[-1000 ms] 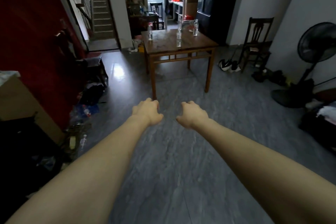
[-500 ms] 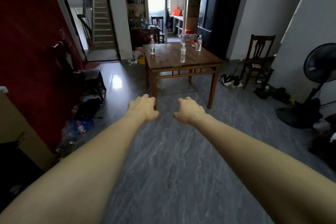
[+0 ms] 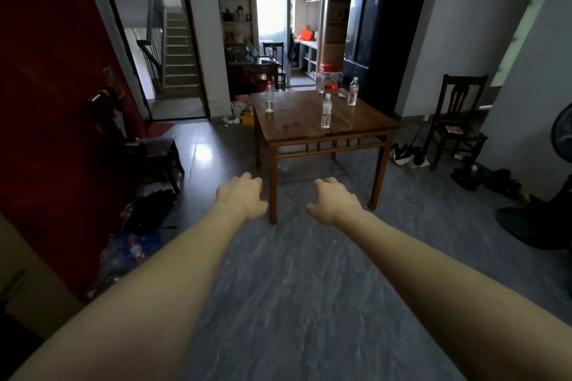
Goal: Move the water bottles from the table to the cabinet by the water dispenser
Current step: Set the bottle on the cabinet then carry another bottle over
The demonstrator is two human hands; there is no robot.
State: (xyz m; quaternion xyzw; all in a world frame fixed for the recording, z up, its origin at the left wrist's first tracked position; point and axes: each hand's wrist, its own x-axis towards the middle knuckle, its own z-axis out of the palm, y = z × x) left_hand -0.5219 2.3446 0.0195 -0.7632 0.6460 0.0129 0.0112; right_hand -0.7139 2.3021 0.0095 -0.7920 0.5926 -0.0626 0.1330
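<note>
left hand (image 3: 240, 198), right hand (image 3: 335, 202), outstretched, loosely curled

I see a grey stone-pattern floor (image 3: 294, 288) running ahead of me, with a bright patch of reflected light near the left. A dark red door (image 3: 52, 102) fills my left side, and beyond it an open doorway shows a staircase (image 3: 179, 52) going up. Straight ahead daylight pours through a bright glass door (image 3: 272, 9) at the far end, flanked by wooden shelves (image 3: 337, 15). A tall black fridge (image 3: 380, 37) stands against the pale wall (image 3: 464, 25). A dark wooden chair (image 3: 458, 120) sits on my right, and a black fan (image 3: 561, 133) stands at the right edge.
</note>
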